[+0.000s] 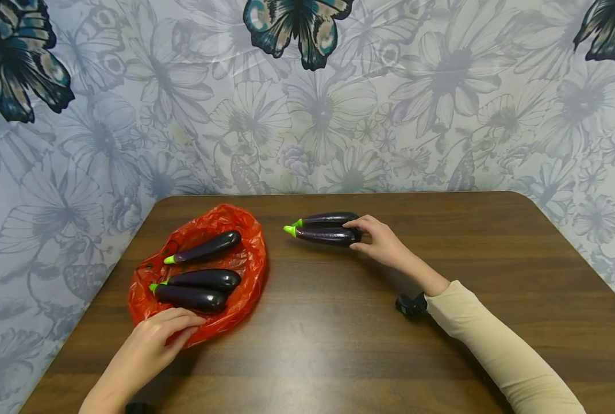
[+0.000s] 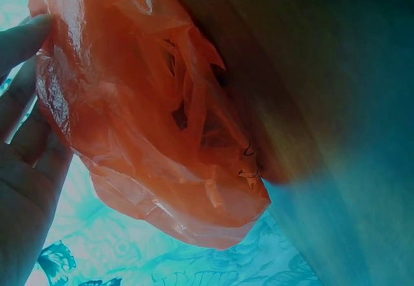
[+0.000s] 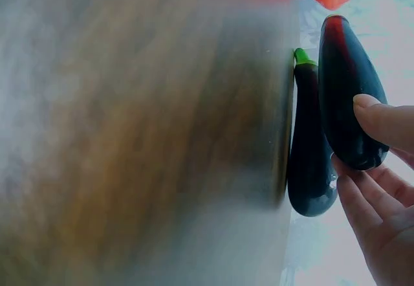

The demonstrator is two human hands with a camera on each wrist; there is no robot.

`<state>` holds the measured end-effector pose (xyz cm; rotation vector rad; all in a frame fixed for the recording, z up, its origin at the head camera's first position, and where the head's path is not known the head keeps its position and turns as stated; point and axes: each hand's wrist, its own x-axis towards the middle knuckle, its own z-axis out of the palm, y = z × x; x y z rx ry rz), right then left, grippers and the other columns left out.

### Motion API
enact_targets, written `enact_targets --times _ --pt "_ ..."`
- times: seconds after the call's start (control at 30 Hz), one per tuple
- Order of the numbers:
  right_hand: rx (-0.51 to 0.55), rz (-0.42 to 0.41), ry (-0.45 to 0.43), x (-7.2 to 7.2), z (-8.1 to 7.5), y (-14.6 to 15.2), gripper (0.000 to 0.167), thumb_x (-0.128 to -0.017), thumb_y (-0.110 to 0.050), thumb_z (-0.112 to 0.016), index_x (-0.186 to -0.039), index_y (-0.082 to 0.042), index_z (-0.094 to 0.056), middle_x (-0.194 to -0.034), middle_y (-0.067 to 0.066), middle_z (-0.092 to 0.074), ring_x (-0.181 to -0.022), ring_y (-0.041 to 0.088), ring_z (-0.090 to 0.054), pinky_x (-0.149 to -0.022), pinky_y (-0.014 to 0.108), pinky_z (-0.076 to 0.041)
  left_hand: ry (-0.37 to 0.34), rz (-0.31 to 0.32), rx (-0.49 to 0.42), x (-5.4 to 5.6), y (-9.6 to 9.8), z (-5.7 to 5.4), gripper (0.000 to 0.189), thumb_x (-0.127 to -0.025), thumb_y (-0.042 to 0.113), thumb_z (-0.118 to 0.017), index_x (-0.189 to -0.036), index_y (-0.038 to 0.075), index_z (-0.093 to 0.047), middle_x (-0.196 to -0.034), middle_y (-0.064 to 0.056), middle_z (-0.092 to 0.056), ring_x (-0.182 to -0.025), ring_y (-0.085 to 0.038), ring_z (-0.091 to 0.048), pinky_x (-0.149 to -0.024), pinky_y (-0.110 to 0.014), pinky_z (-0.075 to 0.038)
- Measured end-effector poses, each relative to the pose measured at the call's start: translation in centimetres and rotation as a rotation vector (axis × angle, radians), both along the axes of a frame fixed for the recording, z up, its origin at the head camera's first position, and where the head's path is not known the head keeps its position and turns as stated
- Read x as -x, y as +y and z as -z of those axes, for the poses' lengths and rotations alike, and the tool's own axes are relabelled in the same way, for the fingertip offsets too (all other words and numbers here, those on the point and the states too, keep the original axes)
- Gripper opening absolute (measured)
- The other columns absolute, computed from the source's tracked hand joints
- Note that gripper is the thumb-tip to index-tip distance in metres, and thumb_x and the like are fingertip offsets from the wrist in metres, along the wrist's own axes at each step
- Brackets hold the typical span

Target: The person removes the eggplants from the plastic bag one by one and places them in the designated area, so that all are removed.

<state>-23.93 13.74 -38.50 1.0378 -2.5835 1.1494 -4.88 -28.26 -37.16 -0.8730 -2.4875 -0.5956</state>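
Note:
In the head view a red plastic bag [image 1: 254, 253] lies spread on the left of the table. Three dark eggplants with green stems rest in it: one at the back [image 1: 209, 246], one in the middle [image 1: 206, 279] and one in front [image 1: 191, 297]. My left hand [image 1: 152, 339] pinches the bag's near edge; the left wrist view shows the thumb on the red plastic [image 2: 129, 124]. Right of the bag, my right hand [image 1: 382, 244] grips the rounded end of the nearer eggplant [image 1: 318, 235]. Close behind it is another eggplant [image 1: 328, 218], also seen in the right wrist view.
The brown wooden table [image 1: 328, 322] reaches back to a wall [image 1: 349, 132] with flower-patterned covering and butterfly figures. A black wrist device [image 1: 411, 305] sits by my right sleeve [image 1: 488, 333]. Bare table lies between the bag and the right-hand pair.

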Motion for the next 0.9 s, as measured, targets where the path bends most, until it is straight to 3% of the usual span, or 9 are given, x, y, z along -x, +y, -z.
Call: enact_targets --times 0.53,0.9 --pt "-0.083 -0.025 -0.062 0.9 0.7 1.2 0.045 -0.078 -0.001 -0.075 -0.120 0.000 -0.059 -0.107 0.013 -0.056 -0.102 0.032 -0.054 -0.087 0.044 -0.046 0.018 0.010 -0.006 0.0 -0.1 0.1 0.043 -0.097 0.043 -0.038 -0.090 0.016 -0.071 -0.089 0.011 -0.064 -0.079 -0.011 -0.062 -0.080 -0.012 -0.043" --pt "-0.075 -0.004 -0.090 0.9 0.8 1.3 0.043 -0.079 -0.002 -0.074 -0.119 0.001 -0.058 -0.111 0.017 -0.055 -0.097 0.032 -0.056 -0.084 0.042 -0.048 0.020 0.013 -0.005 0.1 -0.1 0.3 0.043 -0.097 0.043 -0.038 -0.090 0.016 -0.071 -0.089 0.011 -0.064 -0.079 -0.011 -0.062 -0.079 -0.013 -0.044"
